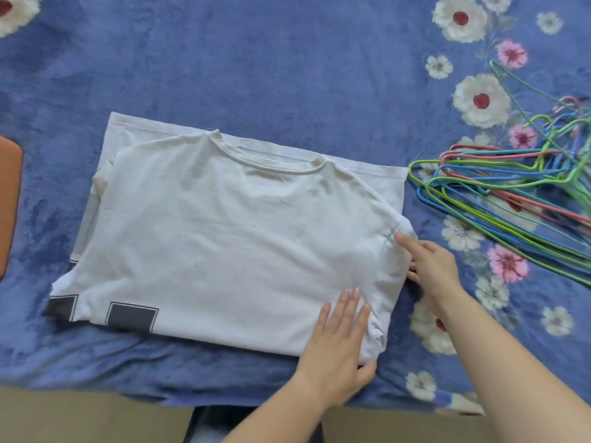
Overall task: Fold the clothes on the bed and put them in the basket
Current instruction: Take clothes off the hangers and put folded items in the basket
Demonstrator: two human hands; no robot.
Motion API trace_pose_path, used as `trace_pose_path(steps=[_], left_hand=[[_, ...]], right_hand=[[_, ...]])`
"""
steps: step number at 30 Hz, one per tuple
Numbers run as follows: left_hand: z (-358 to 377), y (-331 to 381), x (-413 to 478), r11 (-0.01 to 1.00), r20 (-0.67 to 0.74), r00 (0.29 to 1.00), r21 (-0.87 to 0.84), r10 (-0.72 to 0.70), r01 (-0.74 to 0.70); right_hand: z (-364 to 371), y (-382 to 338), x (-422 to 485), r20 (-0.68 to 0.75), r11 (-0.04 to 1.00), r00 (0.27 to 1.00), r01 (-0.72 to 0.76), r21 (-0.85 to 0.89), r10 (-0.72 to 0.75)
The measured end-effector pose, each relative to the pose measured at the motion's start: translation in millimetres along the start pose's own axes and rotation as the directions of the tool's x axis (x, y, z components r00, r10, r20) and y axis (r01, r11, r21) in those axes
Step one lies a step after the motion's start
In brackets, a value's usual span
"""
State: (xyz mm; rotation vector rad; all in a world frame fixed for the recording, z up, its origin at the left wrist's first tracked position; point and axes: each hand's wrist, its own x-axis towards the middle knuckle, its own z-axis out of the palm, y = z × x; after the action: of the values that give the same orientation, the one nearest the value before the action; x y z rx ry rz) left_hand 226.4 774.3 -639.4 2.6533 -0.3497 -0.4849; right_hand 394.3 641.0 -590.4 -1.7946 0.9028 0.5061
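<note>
T-shirt [224,225], white, lies flat on the bed [256,59] close to its near edge, about midway along it. The collar [265,161] points toward the far side. It is partly folded: a lower layer of the same cloth shows beyond the collar and along the left side. 2 dark rectangles [132,318] are printed at its near left corner.

The left hand [339,350] rests palm down on the shirt's near right corner, fingers straight and slightly spread, thumb at the hem. The right hand [431,266] is at the shirt's right edge. Its forefinger [412,246] lies straight on top of the cloth and the other fingertips meet the edge; whether they reach under it I cannot tell.

A loose bundle of coloured wire hangers [511,187] lies on the blue flowered blanket toward the bed's right edge, just beside the shirt. An orange-brown thing [8,203] shows partly at the left edge.
</note>
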Motion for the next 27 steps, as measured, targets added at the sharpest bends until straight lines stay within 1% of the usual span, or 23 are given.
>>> trace_pose_path(steps=[2,4,5,7,8,10,12,13,14,15,16,17,18,19,20,21,24,27], left_hand=[[2,22,11,0.994,0.093,0.990,-0.008,-0.109,0.110],[-1,39,20,0.975,0.212,0.953,0.095,-0.218,0.202],[-1,46,23,0.956,0.215,0.934,0.122,-0.287,0.265],[-3,52,29,0.930,0.230,0.901,0.082,-0.368,0.359],[-3,53,30,0.924,0.295,0.879,0.031,-0.373,0.382],[-2,52,29,0.924,0.271,0.902,-0.089,-0.337,0.373],[-26,39,28,0.888,0.223,0.938,-0.322,-0.266,0.329],[-42,24,24,0.827,0.191,0.946,-0.462,-0.260,0.321],[-58,11,21,0.749,0.199,0.943,-0.574,-0.266,0.332],[-74,-2,17,0.642,0.217,0.935,-0.681,-0.281,0.351],[-88,-13,15,0.500,0.276,0.918,-0.774,-0.285,0.389],[-104,-28,10,0.344,0.312,0.890,-0.838,-0.332,0.423],[-118,-45,2,0.194,0.332,0.863,-0.884,-0.382,0.426],[-131,-59,-5,0.063,0.351,0.845,-0.911,-0.403,0.408],[-142,-73,-14,-0.033,0.351,0.842,-0.928,-0.410,0.371],[-153,-85,-23,-0.114,0.348,0.845,-0.937,-0.407,0.331],[-176,-128,-58,-0.337,0.333,0.839,-0.922,-0.430,0.193],[-187,-169,-91,-0.507,0.315,0.801,-0.862,-0.510,0.016]], right_hand=[[3,-10,9,0.006,0.997,0.999,0.036,-0.065,-0.035],[5,-18,15,0.047,0.994,0.998,0.057,-0.098,-0.052],[6,-22,16,0.074,0.994,0.996,0.054,-0.100,-0.046],[7,-29,19,0.131,0.995,0.991,0.020,-0.097,-0.007],[7,-32,19,0.157,0.995,0.987,0.003,-0.102,0.013],[9,-41,16,0.207,0.991,0.976,-0.045,-0.123,0.070],[8,-51,10,0.236,0.982,0.961,-0.109,-0.154,0.143],[14,-59,2,0.253,0.976,0.950,-0.143,-0.161,0.181],[17,-64,-4,0.263,0.972,0.940,-0.181,-0.151,0.216],[22,-70,-10,0.276,0.971,0.932,-0.211,-0.113,0.234],[25,-77,-16,0.273,0.972,0.933,-0.230,-0.044,0.233],[35,-83,-24,0.261,0.970,0.940,-0.240,0.045,0.221],[47,-90,-32,0.247,0.960,0.948,-0.243,0.142,0.203],[60,-98,-42,0.232,0.939,0.954,-0.245,0.243,0.189],[73,-105,-50,0.219,0.919,0.961,-0.233,0.317,0.168],[86,-112,-61,0.224,0.912,0.964,-0.214,0.351,0.140],[143,-139,-101,0.276,0.921,0.961,-0.133,0.367,0.029],[208,-162,-138,0.356,0.951,0.934,-0.088,0.297,-0.025]])
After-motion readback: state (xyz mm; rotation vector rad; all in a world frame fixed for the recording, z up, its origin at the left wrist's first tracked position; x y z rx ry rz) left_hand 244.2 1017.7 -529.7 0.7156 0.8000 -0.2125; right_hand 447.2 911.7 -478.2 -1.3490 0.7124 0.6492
